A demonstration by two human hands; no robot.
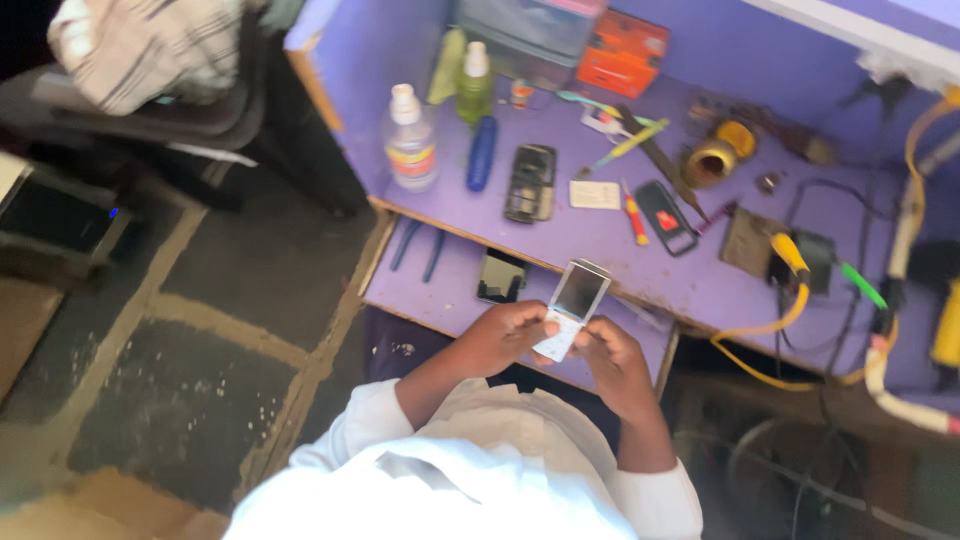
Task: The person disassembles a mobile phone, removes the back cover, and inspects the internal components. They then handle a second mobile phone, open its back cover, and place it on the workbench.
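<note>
A small white flip phone (570, 305), opened with its screen facing up, is held between both my hands over the pulled-out purple drawer (440, 300). My left hand (505, 335) grips its lower left side. My right hand (612, 362) holds the lower right side, its thumb near the keypad. White sleeves cover both my forearms.
The purple workbench (600, 225) holds a dark opened phone (530, 183), a clear bottle (411, 140), a green bottle (474, 85), a blue pen-like tool (481, 153), a red screwdriver (636, 216), a black phone (665, 217), solder spools (710, 160) and a yellow-handled soldering iron (790, 255) with cables. A dark screen part (501, 277) lies in the drawer. A chair with cloth (150, 70) stands at the left.
</note>
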